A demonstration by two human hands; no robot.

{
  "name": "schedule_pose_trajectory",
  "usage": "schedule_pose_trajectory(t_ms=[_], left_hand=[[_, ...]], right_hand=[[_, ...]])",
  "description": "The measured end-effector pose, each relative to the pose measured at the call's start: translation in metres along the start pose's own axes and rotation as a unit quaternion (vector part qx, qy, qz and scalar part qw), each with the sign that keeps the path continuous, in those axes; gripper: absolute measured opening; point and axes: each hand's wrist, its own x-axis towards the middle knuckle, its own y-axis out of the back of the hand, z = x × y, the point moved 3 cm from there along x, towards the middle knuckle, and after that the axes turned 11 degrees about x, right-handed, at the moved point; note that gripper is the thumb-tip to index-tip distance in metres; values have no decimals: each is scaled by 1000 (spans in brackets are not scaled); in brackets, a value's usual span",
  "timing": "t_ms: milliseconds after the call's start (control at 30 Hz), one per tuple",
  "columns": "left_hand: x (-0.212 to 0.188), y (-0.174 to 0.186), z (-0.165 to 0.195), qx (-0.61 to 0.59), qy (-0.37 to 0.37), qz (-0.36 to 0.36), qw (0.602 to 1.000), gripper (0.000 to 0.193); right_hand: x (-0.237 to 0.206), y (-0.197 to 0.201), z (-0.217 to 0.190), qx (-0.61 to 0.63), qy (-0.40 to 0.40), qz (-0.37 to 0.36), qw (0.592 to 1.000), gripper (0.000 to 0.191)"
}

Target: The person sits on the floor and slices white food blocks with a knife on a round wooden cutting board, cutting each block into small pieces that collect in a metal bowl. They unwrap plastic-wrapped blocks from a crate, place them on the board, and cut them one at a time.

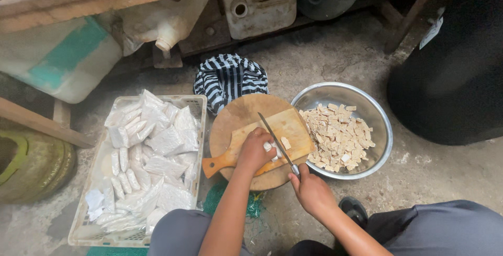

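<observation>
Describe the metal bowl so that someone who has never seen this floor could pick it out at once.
Start at the round wooden board in the middle of the concrete floor, where the left hand and right hand cut with a knife. The metal bowl sits against its right edge. It is the only shiny round vessel, filled with pale cut pieces, unlike the white plastic crate of wrapped blocks on the left.

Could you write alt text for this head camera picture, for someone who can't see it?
Seen from above, a person's right hand holds a knife over pale food pieces steadied by the left hand on a wooden cutting board. A metal bowl of cut pieces sits to the right, a white crate of plastic-wrapped blocks to the left.
</observation>
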Motion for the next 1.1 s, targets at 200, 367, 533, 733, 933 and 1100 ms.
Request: schedule_pose_trajectory(t_ms=[200, 367, 533, 733, 933, 1100], left_hand=[[-3, -3, -2, -41, -11, 7, 999, 27], [-3, -7, -8, -53, 6, 0, 999, 27], [-3, -6, -5, -50, 8, 7, 999, 23], [-5, -5, -2, -8, 8, -3, 1000, 19], [-4, -7, -2, -29, 2, 10, 1000, 19], [-5, -11, -7, -45, 9, 6, 999, 20]], right_hand=[[4, -3, 4, 5, -19, -23, 1000, 42], [31, -18, -2, 10, -38, -27, 999, 43], [51, -17, 5, 66, -5, -18, 998, 43], [29, -2, 9, 61, -24, -32, 997, 44], [2, 7, 1, 6, -42, -39, 998, 44], [14, -4, 2, 0, -45, -48, 998, 44]])
